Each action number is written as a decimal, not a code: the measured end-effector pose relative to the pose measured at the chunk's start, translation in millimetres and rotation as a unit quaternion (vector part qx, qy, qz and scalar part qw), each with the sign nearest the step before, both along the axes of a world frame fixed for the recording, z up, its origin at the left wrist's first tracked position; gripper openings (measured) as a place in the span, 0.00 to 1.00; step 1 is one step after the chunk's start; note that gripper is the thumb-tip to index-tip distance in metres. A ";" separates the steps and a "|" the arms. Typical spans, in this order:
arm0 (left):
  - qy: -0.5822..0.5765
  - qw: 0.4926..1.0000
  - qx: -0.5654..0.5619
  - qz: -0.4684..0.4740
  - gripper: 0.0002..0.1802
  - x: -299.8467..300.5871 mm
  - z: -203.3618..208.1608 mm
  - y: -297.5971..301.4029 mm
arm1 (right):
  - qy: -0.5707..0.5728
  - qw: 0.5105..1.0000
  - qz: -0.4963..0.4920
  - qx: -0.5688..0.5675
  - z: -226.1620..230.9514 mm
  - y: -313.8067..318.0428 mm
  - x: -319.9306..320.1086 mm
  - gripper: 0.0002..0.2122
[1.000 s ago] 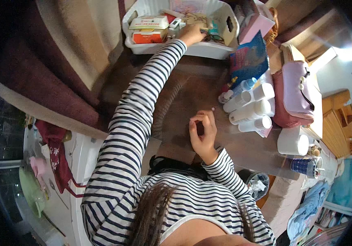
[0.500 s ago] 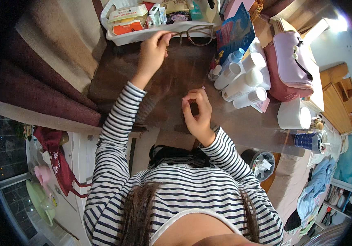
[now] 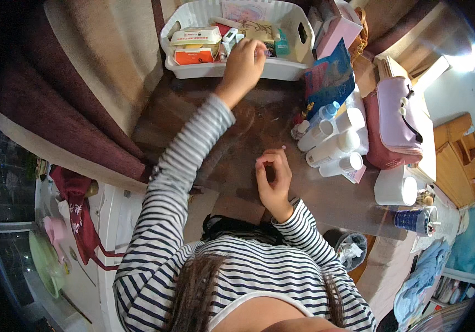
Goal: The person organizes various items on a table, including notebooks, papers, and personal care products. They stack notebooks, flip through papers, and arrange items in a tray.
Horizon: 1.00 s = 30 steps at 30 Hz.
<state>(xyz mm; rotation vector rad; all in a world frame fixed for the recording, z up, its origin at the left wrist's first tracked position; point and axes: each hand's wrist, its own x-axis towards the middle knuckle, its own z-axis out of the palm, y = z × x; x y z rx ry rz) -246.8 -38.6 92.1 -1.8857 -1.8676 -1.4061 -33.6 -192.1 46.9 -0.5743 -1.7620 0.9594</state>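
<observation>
My left hand [image 3: 244, 69] reaches over the front rim of a white plastic basket [image 3: 193, 70], its fingers bent together. What they hold, if anything, is hidden. Thin curved lines lie among the basket's contents beyond the fingers; I cannot tell whether they are the eyeglasses. Inside the basket are a cream-coloured box [image 3: 196, 36], an orange box [image 3: 193, 56], a white digital device [image 3: 229, 36] and a teal bottle [image 3: 282, 44]. Above the brown table, my right hand [image 3: 276, 185] has thumb and fingers curled into a ring. A tiny pale star shape [image 3: 283, 147] shows at its fingertips.
Several white bottles [image 3: 331, 148] crowd the table's right side, beside a blue packet [image 3: 334, 77]. Farther right stand a pink and lilac bag [image 3: 398, 119], a white jar [image 3: 395, 191] and a blue cup [image 3: 411, 219]. A lined bin [image 3: 352, 250] is below the table edge.
My left hand has moved right and over the basket. The eyeglasses it held by one temple no longer show clearly. The view has shifted; my right hand keeps its curled pose.
</observation>
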 end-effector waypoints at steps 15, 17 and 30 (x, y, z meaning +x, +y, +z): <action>0.283 0.887 -0.344 -0.117 0.22 -65.7 18.5 113.3 | -0.019 0.999 0.028 -0.032 1.8 -0.5 -6.8 0.06; 0.293 0.895 -0.309 -0.133 0.15 -68.0 14.7 107.4 | -0.002 0.997 0.046 -0.055 6.2 4.4 -13.9 0.05; 0.274 0.887 -0.352 -0.119 0.22 -71.5 11.7 95.8 | 0.392 0.798 0.052 -0.454 57.1 154.5 -121.6 0.17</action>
